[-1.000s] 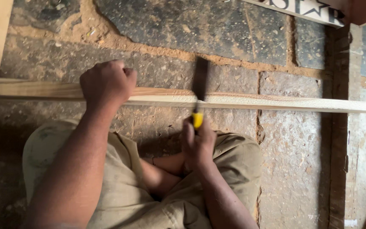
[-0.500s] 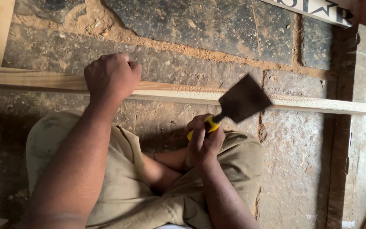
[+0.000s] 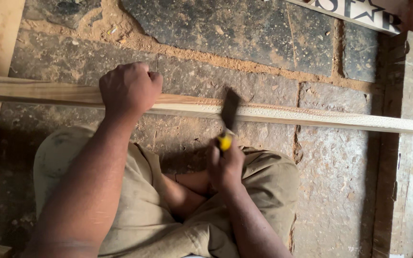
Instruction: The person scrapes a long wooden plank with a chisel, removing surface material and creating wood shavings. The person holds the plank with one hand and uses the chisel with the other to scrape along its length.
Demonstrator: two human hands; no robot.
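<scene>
With your left hand (image 3: 129, 88) fisted on the long pale wooden strip (image 3: 311, 116) and your right hand (image 3: 225, 165) gripping the yellow-handled dark flat blade (image 3: 229, 109), a glancing stroke could skid toward your knuckles.

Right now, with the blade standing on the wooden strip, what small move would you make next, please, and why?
Probably draw the scraper blade along the wooden strip. The left hand pins the strip to the stone floor, the right hand grips the yellow handle, and the blade stands edge-on across the strip.
</scene>
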